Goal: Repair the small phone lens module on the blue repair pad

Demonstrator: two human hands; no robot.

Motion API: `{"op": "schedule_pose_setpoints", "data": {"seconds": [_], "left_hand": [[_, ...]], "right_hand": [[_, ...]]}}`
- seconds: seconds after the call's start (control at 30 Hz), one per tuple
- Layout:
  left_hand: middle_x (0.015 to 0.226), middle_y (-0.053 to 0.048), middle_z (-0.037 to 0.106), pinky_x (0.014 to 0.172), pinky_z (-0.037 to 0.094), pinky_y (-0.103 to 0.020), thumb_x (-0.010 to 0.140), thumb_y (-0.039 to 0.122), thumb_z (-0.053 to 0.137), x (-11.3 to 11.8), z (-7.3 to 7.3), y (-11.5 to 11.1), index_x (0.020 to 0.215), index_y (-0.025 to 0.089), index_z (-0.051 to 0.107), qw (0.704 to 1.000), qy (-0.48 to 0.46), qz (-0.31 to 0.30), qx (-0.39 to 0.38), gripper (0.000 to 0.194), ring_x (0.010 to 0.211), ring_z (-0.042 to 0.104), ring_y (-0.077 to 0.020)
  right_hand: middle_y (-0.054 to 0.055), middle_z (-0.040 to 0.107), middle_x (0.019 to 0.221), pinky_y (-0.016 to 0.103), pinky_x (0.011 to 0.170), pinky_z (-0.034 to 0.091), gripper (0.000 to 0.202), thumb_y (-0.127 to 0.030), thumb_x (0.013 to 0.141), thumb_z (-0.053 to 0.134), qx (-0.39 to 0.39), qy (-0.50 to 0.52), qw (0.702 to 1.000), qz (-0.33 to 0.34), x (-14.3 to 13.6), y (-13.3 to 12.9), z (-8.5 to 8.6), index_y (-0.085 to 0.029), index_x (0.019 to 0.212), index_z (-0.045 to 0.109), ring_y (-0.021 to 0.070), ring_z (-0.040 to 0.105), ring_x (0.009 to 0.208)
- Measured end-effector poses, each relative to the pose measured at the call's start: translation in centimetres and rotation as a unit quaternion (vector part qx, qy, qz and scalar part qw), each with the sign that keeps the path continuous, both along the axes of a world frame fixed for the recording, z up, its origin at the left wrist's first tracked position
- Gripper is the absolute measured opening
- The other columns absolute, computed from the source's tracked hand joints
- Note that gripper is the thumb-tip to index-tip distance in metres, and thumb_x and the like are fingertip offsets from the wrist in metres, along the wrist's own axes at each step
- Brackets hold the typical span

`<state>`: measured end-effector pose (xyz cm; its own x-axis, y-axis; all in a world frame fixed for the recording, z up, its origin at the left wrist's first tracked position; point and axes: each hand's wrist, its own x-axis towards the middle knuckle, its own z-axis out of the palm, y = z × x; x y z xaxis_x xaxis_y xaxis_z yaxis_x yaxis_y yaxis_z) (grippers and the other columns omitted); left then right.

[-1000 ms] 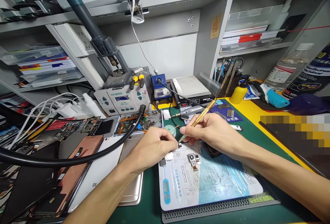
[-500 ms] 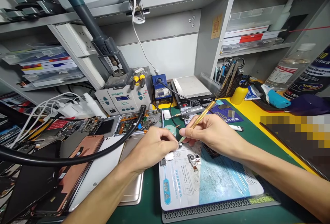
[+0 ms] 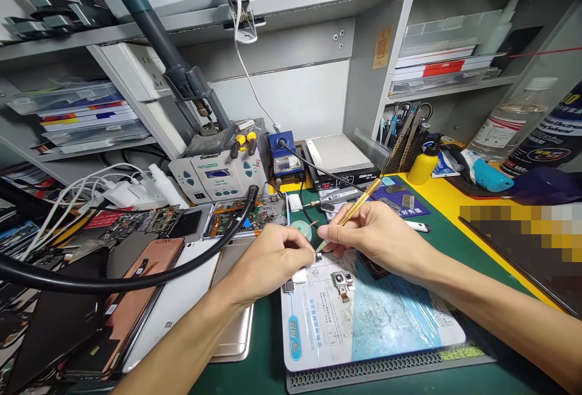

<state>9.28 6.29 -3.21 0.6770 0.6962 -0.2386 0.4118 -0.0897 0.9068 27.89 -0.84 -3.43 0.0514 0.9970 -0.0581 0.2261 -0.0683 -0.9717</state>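
My right hand (image 3: 359, 228) grips a gold-handled tool (image 3: 361, 202) like a pen, its thin tip pointing down-left at a small dark part (image 3: 319, 256). Close beside that tip, my left hand (image 3: 284, 255) pinches with thumb and forefinger; whatever lies between the fingertips is too small to make out. Both hands are over the upper left of a white and blue printed sheet (image 3: 386, 322). A small camera module (image 3: 341, 280) lies on the sheet below the hands. A round pale green container (image 3: 301, 230) stands just behind them.
Phones, including a white one (image 3: 182, 304), and a thick black hose (image 3: 136, 284) lie at the left. Behind stand a grey rework station (image 3: 220, 173), a blue device (image 3: 284, 155) and a flat heating unit (image 3: 339, 158). A yellow bottle (image 3: 422, 164) is at the right.
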Motion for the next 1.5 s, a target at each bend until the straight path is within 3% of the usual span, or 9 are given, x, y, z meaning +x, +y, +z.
{"op": "schedule_pose_setpoints", "data": {"seconds": [0.67, 0.87, 1.23, 1.5], "left_hand": [[0.068, 0.003, 0.06, 0.052, 0.037, -0.024, 0.072, 0.019, 0.061, 0.0, 0.2, -0.1, 0.064, 0.018, 0.063, 1.0, 0.007, -0.007, 0.007, 0.008, 0.058, 0.05, -0.0108], [0.067, 0.002, 0.061, 0.052, 0.038, -0.024, 0.073, 0.02, 0.06, -0.1, 0.3, -0.1, 0.065, 0.017, 0.065, 1.0, 0.012, -0.012, 0.02, 0.01, 0.059, 0.051, -0.0114], [0.061, 0.002, 0.057, 0.05, 0.035, -0.025, 0.072, 0.02, 0.058, -0.2, -0.2, 0.1, 0.062, 0.017, 0.065, 1.0, -0.004, -0.015, 0.02, 0.012, 0.056, 0.05, -0.0125], [0.057, 0.002, 0.054, 0.048, 0.031, -0.026, 0.069, 0.021, 0.056, -0.1, 0.1, 0.2, 0.057, 0.018, 0.062, 1.0, -0.009, -0.013, 0.01, 0.014, 0.054, 0.048, -0.0135]], "right_hand": [[0.005, 0.071, 0.07, 0.026, 0.059, 0.049, 0.028, -0.041, 0.078, 0.076, 0.004, 0.007, 1.0, -0.01, -0.2, -0.1, 0.4, -0.015, 0.071, 0.068, 0.017, 0.066, 0.064], [0.004, 0.072, 0.07, 0.025, 0.061, 0.049, 0.025, -0.038, 0.087, 0.067, 0.017, 0.015, 1.0, -0.005, 0.1, -0.1, 0.2, -0.016, 0.074, 0.067, 0.0149, 0.064, 0.063], [0.004, 0.071, 0.077, 0.026, 0.064, 0.049, 0.027, -0.041, 0.088, 0.065, 0.026, -0.002, 0.999, 0.029, 0.4, -0.3, 0.6, -0.017, 0.077, 0.069, 0.0175, 0.066, 0.072], [0.0, 0.065, 0.069, 0.025, 0.055, 0.042, 0.011, -0.031, 0.085, 0.068, 0.048, -0.102, 0.994, 0.005, -0.6, -1.6, 1.4, -0.021, 0.083, 0.071, 0.0151, 0.057, 0.062]]}}
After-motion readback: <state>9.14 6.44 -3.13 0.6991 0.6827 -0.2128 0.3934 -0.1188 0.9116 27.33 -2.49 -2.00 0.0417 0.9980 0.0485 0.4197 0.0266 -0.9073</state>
